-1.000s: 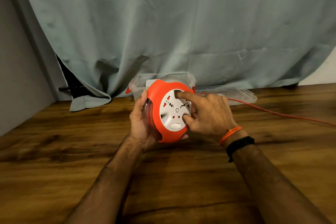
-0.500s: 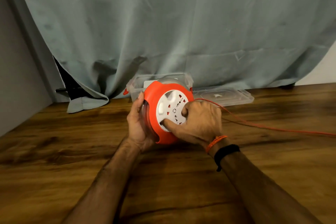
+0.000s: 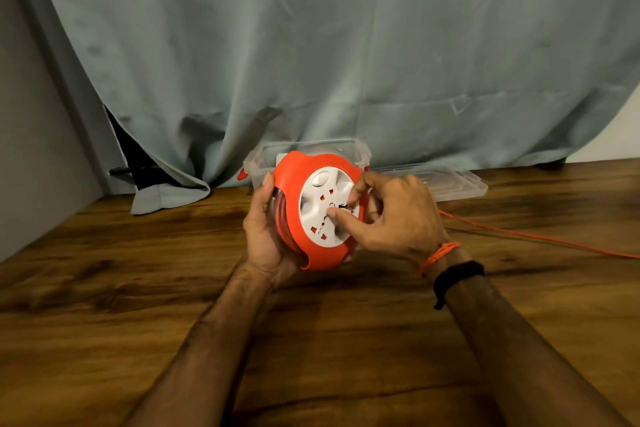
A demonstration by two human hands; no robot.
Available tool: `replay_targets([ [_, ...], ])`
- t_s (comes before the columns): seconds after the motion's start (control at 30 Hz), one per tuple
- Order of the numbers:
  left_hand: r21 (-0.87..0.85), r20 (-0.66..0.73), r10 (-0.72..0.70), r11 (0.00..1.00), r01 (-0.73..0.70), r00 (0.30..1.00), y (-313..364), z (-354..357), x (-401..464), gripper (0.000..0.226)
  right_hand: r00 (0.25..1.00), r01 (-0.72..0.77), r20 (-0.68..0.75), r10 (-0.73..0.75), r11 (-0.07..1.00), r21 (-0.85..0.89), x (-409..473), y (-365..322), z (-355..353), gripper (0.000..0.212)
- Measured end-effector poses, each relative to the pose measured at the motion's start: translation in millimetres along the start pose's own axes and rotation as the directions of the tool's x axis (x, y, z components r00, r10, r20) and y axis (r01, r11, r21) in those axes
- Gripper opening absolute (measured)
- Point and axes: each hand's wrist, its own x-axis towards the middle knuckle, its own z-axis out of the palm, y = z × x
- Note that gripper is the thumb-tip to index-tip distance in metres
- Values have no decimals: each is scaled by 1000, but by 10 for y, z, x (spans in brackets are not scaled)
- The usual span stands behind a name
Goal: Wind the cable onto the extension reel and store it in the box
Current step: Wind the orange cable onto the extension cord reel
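The orange extension reel (image 3: 294, 184) with a white socket face stands on its edge just above the wooden table. My left hand (image 3: 265, 229) cups its clear back and left rim. My right hand (image 3: 391, 215) has thumb and forefinger curled onto the white face near its hub. A thin orange cable (image 3: 540, 236) runs from behind the reel across the table and out at the right edge. The clear plastic box (image 3: 258, 163) stands open right behind the reel, partly hidden by it.
The box's clear lid (image 3: 450, 180) lies flat to the right of the box. A grey-green curtain (image 3: 311, 45) hangs behind, its hem on the table at the left. A grey wall (image 3: 31, 149) closes the left side. Bare wooden table (image 3: 311, 340) lies in front.
The white face has turned, its oval button going from the bottom to the top. My right hand has shifted round on the face, and the cable on the table lies lower and slacker.
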Motion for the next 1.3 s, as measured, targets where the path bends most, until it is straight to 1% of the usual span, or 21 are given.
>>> replay_targets([
  [0.03,-2,15,-18,1000,18,1000,2,6,-9,69,998,32,50,-31,999,-14,5,13,-29,36],
  [0.1,7,13,-18,1000,18,1000,2,3,-8,72,986,75,152,-67,996,-52,13,42,-50,52],
  [0.13,17,5,-13,1000,13,1000,3,5,-6,74,980,96,182,-80,992,-85,15,46,-47,59],
  [0.2,15,17,-17,1000,16,1000,7,9,-1,73,973,141,202,-109,979,-150,6,54,-25,65],
  [0.3,-8,44,-48,999,48,998,14,-9,2,74,971,183,188,-146,963,-198,-7,73,8,66],
  [0.37,-34,110,-90,995,95,990,11,-7,1,76,971,196,175,-161,959,-204,-6,95,32,66],
  [0.43,-52,118,-110,992,116,987,1,-8,13,84,972,199,162,-167,958,-208,-4,103,56,67],
  [0.47,-54,117,-110,992,117,987,-3,-10,16,87,975,200,144,-171,955,-219,-8,106,68,68],
  [0.53,-49,124,-88,994,95,988,-5,-12,19,85,981,193,79,-178,947,-256,-28,109,92,68],
  [0.6,-29,114,-41,999,45,993,-5,-1,17,77,988,153,12,-155,947,-284,-56,98,118,66],
  [0.7,-7,24,34,999,-34,999,-5,18,27,73,997,38,-47,-54,955,-293,-70,35,183,61],
  [0.77,16,-18,80,997,-80,997,-4,15,38,66,998,-56,-49,44,964,-261,-69,-18,237,61],
  [0.83,42,-40,93,995,-92,995,-6,-9,42,62,993,-115,-49,106,965,-236,-70,-56,269,64],
  [0.93,75,-60,89,994,-84,994,-4,-37,45,65,989,-148,-44,142,967,-206,-78,-71,264,64],
  [1.03,79,-69,125,990,-120,990,-21,-17,49,60,982,-188,-51,182,969,-162,-83,-94,272,68],
  [1.07,65,-77,145,988,-140,986,-30,3,54,56,975,-222,-62,215,966,-130,-82,-118,283,71],
  [1.13,56,-77,181,983,-177,980,-43,72,53,48,943,-326,-72,325,945,-10,-71,-172,303,76],
  [1.2,55,-87,202,979,-197,976,-51,142,53,49,912,-402,-50,407,911,97,-58,-195,312,76],
  [1.23,48,-92,203,979,-200,975,-50,154,53,51,909,-410,-35,416,905,113,-55,-198,313,76],
  [1.3,41,-64,205,978,-203,977,-47,129,53,52,921,-388,-1,390,917,87,-55,-204,296,79],
])
